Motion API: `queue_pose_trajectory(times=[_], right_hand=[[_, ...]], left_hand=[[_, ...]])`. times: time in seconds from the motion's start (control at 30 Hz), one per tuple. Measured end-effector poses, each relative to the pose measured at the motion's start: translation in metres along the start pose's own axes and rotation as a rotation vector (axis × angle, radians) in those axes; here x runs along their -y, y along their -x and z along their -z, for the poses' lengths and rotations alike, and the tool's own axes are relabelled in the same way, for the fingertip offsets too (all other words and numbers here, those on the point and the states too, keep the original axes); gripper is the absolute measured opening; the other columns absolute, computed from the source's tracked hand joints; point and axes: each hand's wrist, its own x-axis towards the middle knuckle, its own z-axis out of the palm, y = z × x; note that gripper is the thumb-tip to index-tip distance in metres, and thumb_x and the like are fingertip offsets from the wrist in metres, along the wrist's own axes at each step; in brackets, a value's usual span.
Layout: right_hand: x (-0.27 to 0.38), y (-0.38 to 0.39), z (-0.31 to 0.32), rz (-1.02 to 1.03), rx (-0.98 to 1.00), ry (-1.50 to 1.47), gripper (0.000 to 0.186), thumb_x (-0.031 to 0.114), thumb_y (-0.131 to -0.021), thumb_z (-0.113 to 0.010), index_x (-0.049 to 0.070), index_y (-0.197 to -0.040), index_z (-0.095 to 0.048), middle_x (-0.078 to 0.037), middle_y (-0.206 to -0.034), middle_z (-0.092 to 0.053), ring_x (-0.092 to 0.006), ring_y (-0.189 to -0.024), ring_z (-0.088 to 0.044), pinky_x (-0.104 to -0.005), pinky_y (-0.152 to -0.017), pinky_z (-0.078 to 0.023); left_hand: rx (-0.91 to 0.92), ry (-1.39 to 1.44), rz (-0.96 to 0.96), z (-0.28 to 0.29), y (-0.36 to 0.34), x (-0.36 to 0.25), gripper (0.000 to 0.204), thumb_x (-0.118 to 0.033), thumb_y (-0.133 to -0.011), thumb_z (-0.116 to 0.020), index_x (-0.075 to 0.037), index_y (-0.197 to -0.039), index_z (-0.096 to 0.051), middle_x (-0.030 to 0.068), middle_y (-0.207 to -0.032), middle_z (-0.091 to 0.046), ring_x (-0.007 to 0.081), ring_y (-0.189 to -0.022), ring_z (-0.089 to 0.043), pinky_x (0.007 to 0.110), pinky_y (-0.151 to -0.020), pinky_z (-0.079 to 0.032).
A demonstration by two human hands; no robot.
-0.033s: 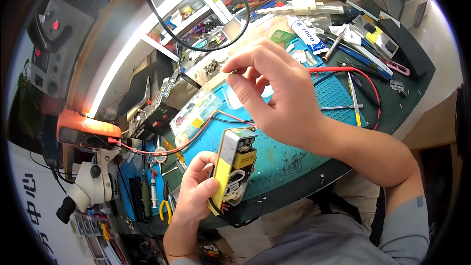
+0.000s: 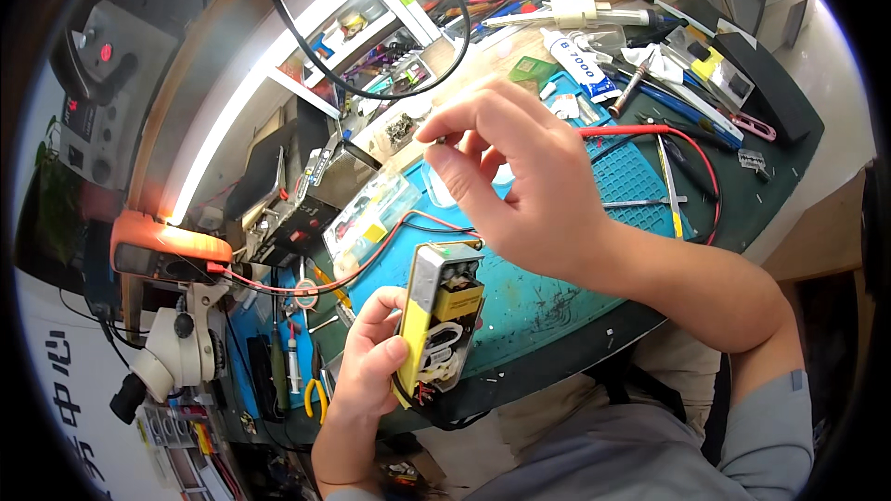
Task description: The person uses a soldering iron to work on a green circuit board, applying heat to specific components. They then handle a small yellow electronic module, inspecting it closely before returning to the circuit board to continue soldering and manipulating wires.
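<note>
My left hand is closed around an opened electronic power module. The module stands tilted at the mat's near edge, with silver metal, yellow tape, dark parts and white wire showing in its open side. Higher up and to the right, my right hand pinches thumb and forefinger together over the blue work mat. A tiny dark thing shows between those fingertips, too small to name. Below the right hand, a red test probe lies with its cable curving away.
An orange multimeter stands at the left above a white microscope part. Yellow-handled pliers and a syringe lie at the near left. A glue tube and several tools crowd the far right. A black cable loops overhead.
The module has turned slightly in my left hand, so more of its open side faces up. My right hand has shifted a little to the left, still pinching.
</note>
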Motion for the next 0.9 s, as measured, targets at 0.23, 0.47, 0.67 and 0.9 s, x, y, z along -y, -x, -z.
queue_pose_trajectory(times=[0.23, 0.47, 0.67, 0.9], right_hand=[[0.006, 0.003, 0.002, 0.175, 0.08, -0.097, 0.016, -0.006, -0.081, -0.07, 0.002, -0.094, -0.064, -0.007, -0.09, -0.061, -0.011, -0.065, -0.06, -0.0227, -0.053, -0.049], [0.013, 0.004, 0.002, 0.234, 0.055, -0.149, 0.015, -0.005, -0.08, -0.071, 0.002, -0.093, -0.066, -0.009, -0.089, -0.062, -0.0132, -0.065, -0.062, -0.0234, -0.051, -0.051], [0.01, 0.004, 0.001, 0.247, 0.052, -0.14, 0.015, -0.005, -0.08, -0.071, 0.002, -0.093, -0.066, -0.009, -0.089, -0.062, -0.0142, -0.065, -0.063, -0.0238, -0.051, -0.051], [0.011, 0.004, 0.002, 0.249, 0.054, -0.146, 0.015, -0.005, -0.08, -0.071, 0.002, -0.093, -0.066, -0.009, -0.089, -0.062, -0.0145, -0.066, -0.063, -0.0239, -0.052, -0.052]], left_hand=[[0.206, 0.129, 0.068, 0.004, -0.006, -0.007, 0.07, -0.036, -0.083, -0.075, -0.007, -0.137, -0.043, 0.0262, -0.137, -0.049, 0.0449, -0.119, -0.057, 0.052, -0.094, -0.053], [0.282, 0.13, 0.042, 0.009, -0.005, -0.004, 0.063, -0.035, -0.084, -0.075, -0.01, -0.135, -0.048, 0.0244, -0.142, -0.046, 0.0461, -0.122, -0.055, 0.056, -0.099, -0.048], [0.284, 0.135, 0.033, 0.007, -0.006, -0.004, 0.058, -0.034, -0.085, -0.075, -0.011, -0.132, -0.05, 0.0244, -0.143, -0.046, 0.0465, -0.123, -0.053, 0.056, -0.099, -0.048], [0.281, 0.127, 0.028, 0.008, -0.006, -0.003, 0.056, -0.032, -0.085, -0.074, -0.012, -0.132, -0.051, 0.0243, -0.144, -0.044, 0.0458, -0.124, -0.053, 0.055, -0.099, -0.049]])
